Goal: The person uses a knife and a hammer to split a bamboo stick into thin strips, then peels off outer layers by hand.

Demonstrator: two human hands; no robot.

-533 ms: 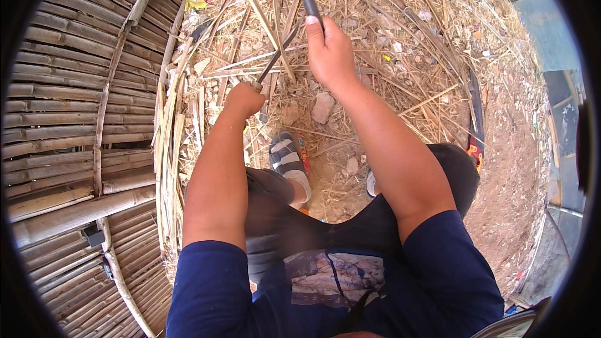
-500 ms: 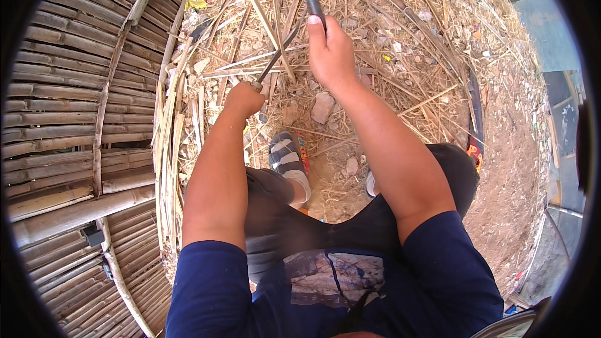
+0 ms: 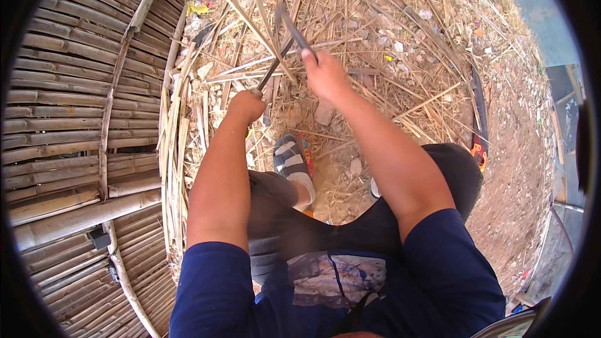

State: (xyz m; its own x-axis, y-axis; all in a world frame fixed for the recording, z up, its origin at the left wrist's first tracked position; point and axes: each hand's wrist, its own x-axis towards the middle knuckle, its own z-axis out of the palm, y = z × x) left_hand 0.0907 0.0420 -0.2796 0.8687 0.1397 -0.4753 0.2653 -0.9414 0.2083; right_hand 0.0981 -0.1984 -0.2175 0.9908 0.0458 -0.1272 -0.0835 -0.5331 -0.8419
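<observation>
My left hand (image 3: 247, 106) is closed around the short handle of a long dark-bladed knife (image 3: 273, 70), whose blade slants up and to the right. My right hand (image 3: 327, 76) grips a dark rod-like tool (image 3: 294, 32); its far end looks bent or headed, and blur hides its exact kind. That tool comes down close to the blade's far part; I cannot tell if they touch. A pale split bamboo strip (image 3: 241, 14) slants across by the blade, and other strips lie beneath it.
A bamboo slat wall (image 3: 75, 100) rises on the left, with long split strips (image 3: 172, 150) beside it. Straw, stones and litter cover the ground. My sandalled foot (image 3: 291, 158) is below my hands. A dark long object with an orange end (image 3: 479, 150) lies at right.
The rod-like tool has swung down and leftward toward the blade, my right hand dropping with it. The bamboo strip's upper end has shifted left. My left hand stays nearly in place on the knife.
</observation>
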